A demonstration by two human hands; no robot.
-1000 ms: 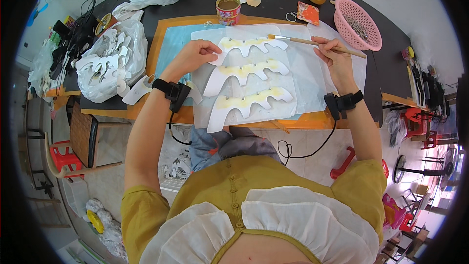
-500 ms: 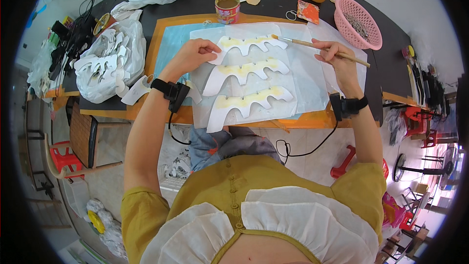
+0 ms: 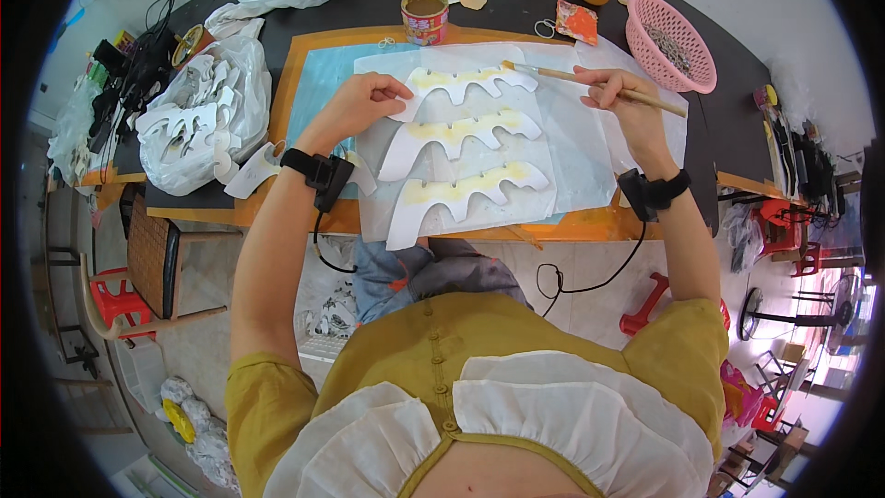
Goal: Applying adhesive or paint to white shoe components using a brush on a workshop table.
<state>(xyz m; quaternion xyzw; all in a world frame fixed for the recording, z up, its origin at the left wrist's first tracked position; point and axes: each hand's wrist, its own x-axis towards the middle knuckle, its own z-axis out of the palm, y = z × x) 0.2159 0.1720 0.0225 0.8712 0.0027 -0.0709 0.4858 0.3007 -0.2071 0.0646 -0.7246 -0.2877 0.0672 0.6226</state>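
White sheet: this sheet (image 3: 530,206) is the nearest layer that I watch from my place, with three pieces lying on it.
Near piece: a white scalloped shape (image 3: 456,195) with yellowish coating along its upper band; no hand is on it.
Middle piece: the same kind of shape (image 3: 450,134), apart from both hands.
Left hand: its bent fingers (image 3: 364,101) are at the left end of the far piece; I cannot tell if they pinch it or only press it down.
Right hand: the fingers (image 3: 619,97) are closed around the handle of the brush.
Brush: it (image 3: 553,74) points leftward, with bristles at the upper edge of the far piece; whether they touch, I cannot tell.
Far piece: it (image 3: 452,85) lies to the right of the left fingers and to the left of the right hand, long axis running left to right. The left hand is nearer; the right hand reaches by the brush only.
Tin: an open one (image 3: 425,23) stands beyond the sheet.
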